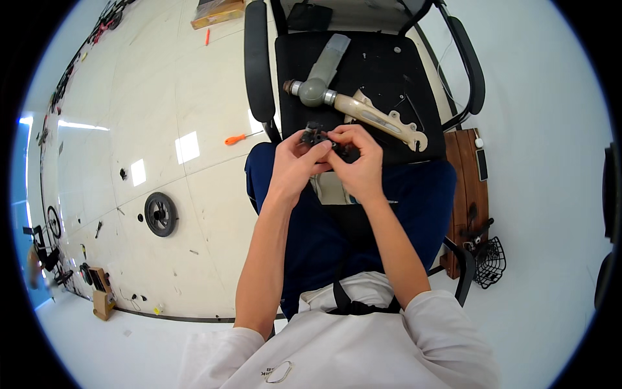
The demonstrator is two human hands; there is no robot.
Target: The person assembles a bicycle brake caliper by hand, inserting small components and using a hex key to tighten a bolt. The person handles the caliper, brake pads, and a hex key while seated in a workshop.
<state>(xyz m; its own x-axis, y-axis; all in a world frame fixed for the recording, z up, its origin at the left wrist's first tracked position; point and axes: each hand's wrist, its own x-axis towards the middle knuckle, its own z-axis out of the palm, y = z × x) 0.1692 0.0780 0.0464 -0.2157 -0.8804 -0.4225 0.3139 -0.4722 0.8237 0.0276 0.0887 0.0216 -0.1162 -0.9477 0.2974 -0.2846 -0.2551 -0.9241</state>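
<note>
Black chair seat: serving as the reference piece. Small black mechanical assembly, one: being held above the seat's near edge, its finer parts too small to make out. Handling note: good work here is probably calling for one hand steadying the body while the other is making small, light adjustments, over the seat rather than past its side. Left hand, at the seat's near left corner: fingers curling nearly closed, thumb and fingertips pinching the assembly. Right hand, farther right along that edge: fingers bending inward, thumb and forefinger closing on the assembly's other side; exact contact not showing. Grey-and-cream frame piece: lying across the seat's middle. Orange-handled screwdriver and black wheel: resting on the floor left of the seat.
</note>
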